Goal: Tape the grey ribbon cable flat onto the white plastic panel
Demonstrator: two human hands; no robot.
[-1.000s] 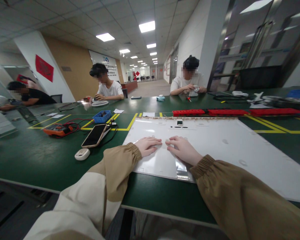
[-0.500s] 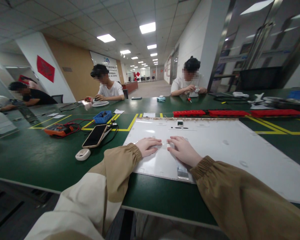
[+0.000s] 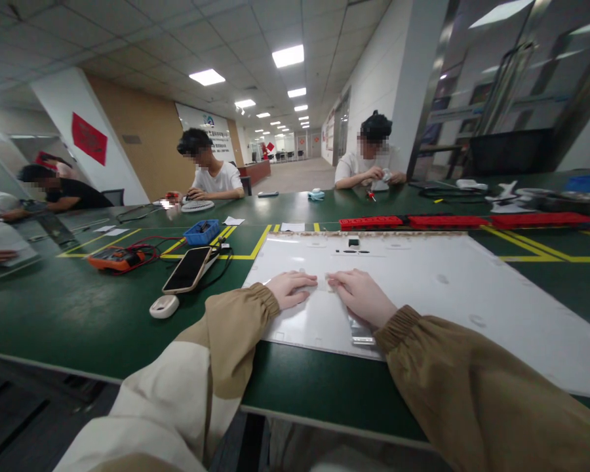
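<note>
A large white panel lies on the green table. My left hand rests palm down on its left part, fingers stretched out and holding nothing. Just to the right, my right hand touches the panel with its fingers drawn together at a small pale piece, too small to make out. A clear plastic packet lies partly under my right wrist. Near the panel's far edge are a small dark green part and thin dark pieces.
Left of the panel are a phone, a white round case, an orange multimeter and a blue bin. Red trays line the far side. Two people sit across the table; others are at the far left.
The fingers of my right hand have drawn closer together. My left hand stays in place. At the far left, another person's hand has come into view over a white sheet.
</note>
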